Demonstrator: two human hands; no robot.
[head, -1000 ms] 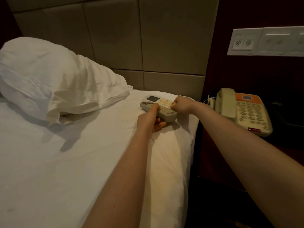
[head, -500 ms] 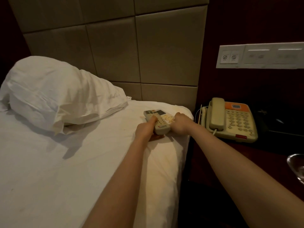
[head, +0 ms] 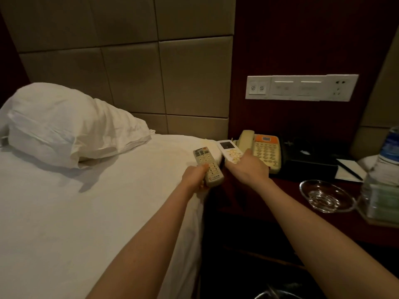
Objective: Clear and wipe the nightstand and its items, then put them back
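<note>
My left hand (head: 194, 174) grips a grey TV remote (head: 207, 166) with many buttons, held over the right edge of the bed. A white remote (head: 229, 151) with a small dark screen and orange buttons is in my right hand (head: 248, 167), lifted just past the bed edge toward the dark wooden nightstand (head: 259, 203). On the nightstand stand a beige telephone (head: 262, 151) with an orange top, a black tray (head: 311, 162), a notepad (head: 349, 170) with a pen, a glass ashtray (head: 327, 196) and a water bottle (head: 388, 156).
The white bed (head: 86, 212) fills the left, with a pillow (head: 64, 124) against the padded headboard (head: 140, 72). A wall switch panel (head: 301, 87) sits above the telephone. A clear holder with green packets (head: 382, 199) stands at the far right edge.
Both hands lifted the two remotes off the bed and drew them apart, the right hand carrying the white one toward the nightstand. The view swung right, showing more of the nightstand.
</note>
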